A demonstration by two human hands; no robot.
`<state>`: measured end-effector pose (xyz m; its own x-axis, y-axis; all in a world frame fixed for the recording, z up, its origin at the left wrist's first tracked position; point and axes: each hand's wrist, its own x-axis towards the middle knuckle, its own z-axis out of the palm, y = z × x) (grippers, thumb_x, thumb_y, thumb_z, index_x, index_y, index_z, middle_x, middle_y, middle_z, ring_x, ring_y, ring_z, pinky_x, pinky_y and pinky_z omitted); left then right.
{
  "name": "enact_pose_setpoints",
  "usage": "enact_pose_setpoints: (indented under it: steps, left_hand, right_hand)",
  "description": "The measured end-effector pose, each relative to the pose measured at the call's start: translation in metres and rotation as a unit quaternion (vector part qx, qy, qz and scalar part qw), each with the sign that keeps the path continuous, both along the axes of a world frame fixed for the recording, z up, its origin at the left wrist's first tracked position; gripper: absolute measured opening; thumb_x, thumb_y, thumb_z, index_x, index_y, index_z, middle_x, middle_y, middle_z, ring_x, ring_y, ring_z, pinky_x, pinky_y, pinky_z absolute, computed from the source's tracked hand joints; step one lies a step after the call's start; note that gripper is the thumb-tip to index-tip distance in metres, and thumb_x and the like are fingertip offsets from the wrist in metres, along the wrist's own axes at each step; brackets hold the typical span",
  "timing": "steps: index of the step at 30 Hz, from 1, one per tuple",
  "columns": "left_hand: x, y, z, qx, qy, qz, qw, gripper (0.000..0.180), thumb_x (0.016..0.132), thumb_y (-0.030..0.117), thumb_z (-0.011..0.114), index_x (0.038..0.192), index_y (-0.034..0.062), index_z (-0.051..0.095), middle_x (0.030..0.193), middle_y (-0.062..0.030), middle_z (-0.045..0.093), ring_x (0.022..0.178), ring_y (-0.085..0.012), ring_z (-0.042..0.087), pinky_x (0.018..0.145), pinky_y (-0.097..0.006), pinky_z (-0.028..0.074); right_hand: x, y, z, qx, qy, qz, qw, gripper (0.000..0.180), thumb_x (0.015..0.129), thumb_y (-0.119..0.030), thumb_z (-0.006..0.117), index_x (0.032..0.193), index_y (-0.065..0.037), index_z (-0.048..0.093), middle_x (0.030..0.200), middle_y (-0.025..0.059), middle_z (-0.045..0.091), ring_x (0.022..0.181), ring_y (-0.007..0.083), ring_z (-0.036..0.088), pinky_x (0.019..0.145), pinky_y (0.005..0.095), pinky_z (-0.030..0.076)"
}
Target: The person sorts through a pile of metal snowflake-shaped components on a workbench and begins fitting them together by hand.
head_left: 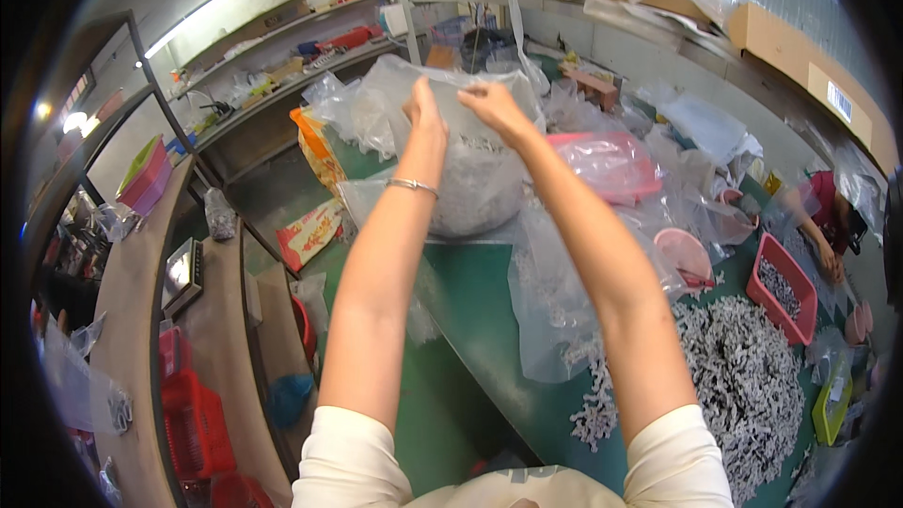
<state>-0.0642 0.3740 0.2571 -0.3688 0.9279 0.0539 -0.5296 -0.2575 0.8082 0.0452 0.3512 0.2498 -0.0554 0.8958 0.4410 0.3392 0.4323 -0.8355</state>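
Both my arms reach out over the green table to a large clear plastic bag (475, 193), which stands upright with many small grey pieces in its lower part. My left hand (425, 107) is closed at the left of the bag's upper edge, its fingers mostly turned away from view. A little to the right, my right hand (493, 105) pinches the same upper edge between thumb and fingers. The film between the two hands looks drawn up above the contents. A bracelet circles my left wrist.
A heap of grey pieces (743, 386) covers the right of the table (470, 292). Near it are a pink basket (785, 287), a pink bowl (684, 259) and plastic film (555, 310). Another person's hand (830, 261) shows at far right. Shelves (141, 320) stand at left.
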Motion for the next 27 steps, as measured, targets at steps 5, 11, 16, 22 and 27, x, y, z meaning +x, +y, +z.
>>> enact_pose_setpoints:
  steps: [5,11,16,22,27]
  left_hand:
    - [-0.004,-0.033,0.019,0.275,0.066,-0.061,0.957,0.026,0.076,0.006,0.06,0.1,-0.004,0.06,0.082,-0.0038,0.059,0.074,-0.0123,0.054,0.066,-0.025,0.044]
    - [0.009,-0.239,-0.016,0.425,0.15,-0.059,0.891,0.022,0.086,0.0,0.043,0.102,-0.0064,0.056,0.107,-0.0161,0.056,0.101,-0.0224,0.054,0.088,-0.033,0.044]
    - [0.035,-0.38,-0.15,0.397,0.358,-0.443,0.72,0.023,0.071,-0.006,0.056,0.094,-0.0026,0.059,0.102,-0.016,0.057,0.094,-0.0292,0.057,0.083,-0.034,0.045]
    - [0.1,-0.358,-0.258,0.35,0.638,-0.299,0.617,0.035,0.08,0.0,0.05,0.114,-0.004,0.046,0.122,-0.0221,0.042,0.115,-0.0381,0.04,0.099,-0.045,0.031]
    - [0.104,-0.302,-0.264,0.255,0.722,-0.194,0.613,0.044,0.079,0.001,0.049,0.121,-0.0048,0.038,0.124,-0.0262,0.04,0.113,-0.0405,0.041,0.096,-0.044,0.034]
  right_hand:
    - [0.034,-0.106,0.027,0.197,0.004,0.03,0.98,0.024,0.081,-0.018,0.057,0.094,0.002,0.063,0.086,0.0117,0.066,0.079,0.0171,0.062,0.073,0.0287,0.047]
    - [0.131,-0.305,-0.043,0.219,0.179,-0.233,0.93,0.016,0.087,-0.009,0.051,0.095,0.004,0.058,0.088,0.0067,0.06,0.074,0.0121,0.056,0.071,0.0244,0.044]
    - [0.187,-0.362,-0.2,-0.066,0.144,-0.383,0.91,0.013,0.081,-0.001,0.047,0.091,-0.004,0.056,0.082,0.0026,0.057,0.075,0.0119,0.053,0.07,0.0253,0.043]
    - [0.179,-0.316,-0.259,-0.128,-0.162,-0.232,0.951,0.039,0.08,-0.02,0.054,0.116,-0.007,0.053,0.12,0.016,0.051,0.116,0.0321,0.042,0.1,0.0373,0.03]
    - [0.172,-0.319,-0.269,-0.134,-0.265,-0.121,0.947,0.041,0.087,-0.036,0.046,0.119,-0.012,0.053,0.126,0.0129,0.047,0.123,0.0312,0.037,0.102,0.0446,0.024]
